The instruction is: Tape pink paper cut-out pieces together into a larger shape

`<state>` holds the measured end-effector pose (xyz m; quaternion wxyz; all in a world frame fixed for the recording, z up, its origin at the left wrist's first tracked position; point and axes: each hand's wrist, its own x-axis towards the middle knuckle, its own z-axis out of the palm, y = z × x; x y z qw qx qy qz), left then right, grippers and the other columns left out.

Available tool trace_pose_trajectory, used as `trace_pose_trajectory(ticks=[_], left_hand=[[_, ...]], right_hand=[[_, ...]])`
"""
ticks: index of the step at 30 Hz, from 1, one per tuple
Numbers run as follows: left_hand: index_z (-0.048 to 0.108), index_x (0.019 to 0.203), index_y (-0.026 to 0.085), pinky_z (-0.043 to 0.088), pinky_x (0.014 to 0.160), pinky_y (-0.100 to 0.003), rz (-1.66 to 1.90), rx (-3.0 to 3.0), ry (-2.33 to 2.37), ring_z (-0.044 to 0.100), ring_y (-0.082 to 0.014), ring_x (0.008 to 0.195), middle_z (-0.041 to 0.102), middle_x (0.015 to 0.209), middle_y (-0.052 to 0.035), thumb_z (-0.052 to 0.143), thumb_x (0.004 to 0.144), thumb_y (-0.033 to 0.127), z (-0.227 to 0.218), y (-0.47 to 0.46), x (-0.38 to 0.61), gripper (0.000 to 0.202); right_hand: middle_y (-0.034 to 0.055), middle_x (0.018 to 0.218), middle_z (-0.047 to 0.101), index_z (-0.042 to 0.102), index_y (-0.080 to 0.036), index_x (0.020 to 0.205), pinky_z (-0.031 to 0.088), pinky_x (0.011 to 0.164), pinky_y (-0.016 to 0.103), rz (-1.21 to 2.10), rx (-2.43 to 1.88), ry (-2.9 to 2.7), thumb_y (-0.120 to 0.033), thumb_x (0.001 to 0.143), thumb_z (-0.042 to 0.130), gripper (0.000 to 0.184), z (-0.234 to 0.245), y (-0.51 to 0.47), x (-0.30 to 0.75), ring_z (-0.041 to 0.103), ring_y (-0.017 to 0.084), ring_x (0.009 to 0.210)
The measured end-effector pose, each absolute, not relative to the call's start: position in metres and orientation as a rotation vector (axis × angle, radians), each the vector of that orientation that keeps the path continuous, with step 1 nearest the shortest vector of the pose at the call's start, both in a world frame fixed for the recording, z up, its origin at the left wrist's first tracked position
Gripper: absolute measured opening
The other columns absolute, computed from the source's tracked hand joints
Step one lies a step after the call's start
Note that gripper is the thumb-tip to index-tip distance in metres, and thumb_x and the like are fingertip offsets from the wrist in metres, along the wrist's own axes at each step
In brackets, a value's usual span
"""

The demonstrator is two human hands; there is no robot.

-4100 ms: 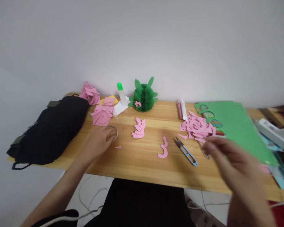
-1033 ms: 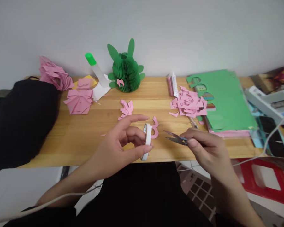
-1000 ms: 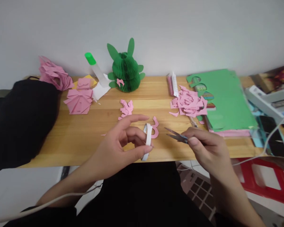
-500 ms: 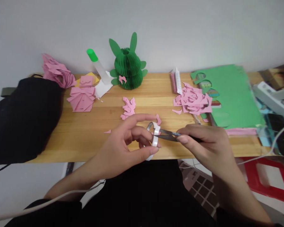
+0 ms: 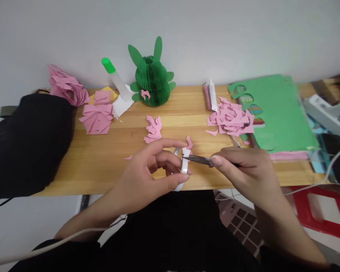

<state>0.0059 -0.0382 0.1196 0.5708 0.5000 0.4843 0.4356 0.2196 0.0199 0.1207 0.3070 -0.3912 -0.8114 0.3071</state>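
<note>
Between thumb and forefinger my left hand [image 5: 155,170] holds a white curled strip [image 5: 184,163], glossy like tape or paper. My right hand [image 5: 243,170] is closed around the handles of small scissors [image 5: 198,160], which are mostly hidden in the fingers. Their dark blades lie together across the strip's upper part, tips pointing left. Whether the strip is cut through I cannot tell. Just beyond my left fingertips a small pink paper piece [image 5: 189,142] lies on the wooden table [image 5: 102,166]. Farther back, pink cut-outs [image 5: 153,129] sit in a little stack.
A green paper honeycomb figure [image 5: 153,81] with ears stands near the wall. Left are a green-capped glue bottle [image 5: 116,79], folded pink paper [image 5: 96,119] and a black cloth item [image 5: 31,143]. Right are a white tube [image 5: 212,96], pink scraps [image 5: 231,118] and green sheets [image 5: 283,117].
The scissor blades have gone from parted to closed across the white strip. Both hands stay in nearly the same place.
</note>
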Motion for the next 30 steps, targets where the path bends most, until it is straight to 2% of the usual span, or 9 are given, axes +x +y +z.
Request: trace_pose_trajectory(ticks=[13, 20, 26, 30], left_hand=[[0.063, 0.113, 0.025, 0.054, 0.064, -0.021, 1.001, 1.213, 1.135, 0.066, -0.0106, 0.067, 0.073, 0.078, 0.0022, 0.075, 0.079, 0.016, 0.1179, -0.0398, 0.0055, 0.037], [0.063, 0.109, 0.027, 0.053, 0.062, -0.017, 1.004, 1.243, 1.124, 0.066, -0.0078, 0.067, 0.071, 0.079, 0.0049, 0.073, 0.081, 0.014, 0.1186, -0.0390, 0.0058, 0.033], [0.063, 0.109, 0.026, 0.053, 0.064, -0.018, 0.994, 1.272, 1.160, 0.065, -0.0090, 0.067, 0.071, 0.079, 0.0034, 0.073, 0.081, 0.017, 0.1160, -0.0397, 0.0040, 0.031], [0.063, 0.109, 0.027, 0.052, 0.063, -0.018, 1.026, 1.308, 1.223, 0.065, -0.0094, 0.067, 0.071, 0.079, 0.0035, 0.073, 0.080, 0.018, 0.1126, -0.0410, -0.0011, 0.031]], right_hand=[[-0.0031, 0.043, 0.050, 0.065, -0.018, 0.056, 0.028, 0.036, 0.021, 0.836, -1.036, -2.120, -0.041, 0.094, 0.058, 0.045, 0.1201, 0.0193, 0.2184, 0.042, 0.006, 0.037], [-0.0017, 0.044, 0.056, 0.068, -0.017, 0.058, 0.031, 0.036, 0.020, 0.787, -1.042, -2.130, -0.039, 0.093, 0.060, 0.043, 0.1191, 0.0201, 0.2183, 0.047, 0.007, 0.037], [0.0005, 0.050, 0.064, 0.074, -0.014, 0.068, 0.036, 0.040, 0.019, 0.666, -1.017, -2.177, -0.032, 0.091, 0.063, 0.031, 0.1178, 0.0217, 0.2192, 0.053, 0.008, 0.041], [0.0012, 0.052, 0.065, 0.075, -0.015, 0.069, 0.037, 0.041, 0.020, 0.602, -1.013, -2.179, -0.032, 0.093, 0.062, 0.032, 0.1133, 0.0256, 0.2196, 0.054, 0.009, 0.042]])
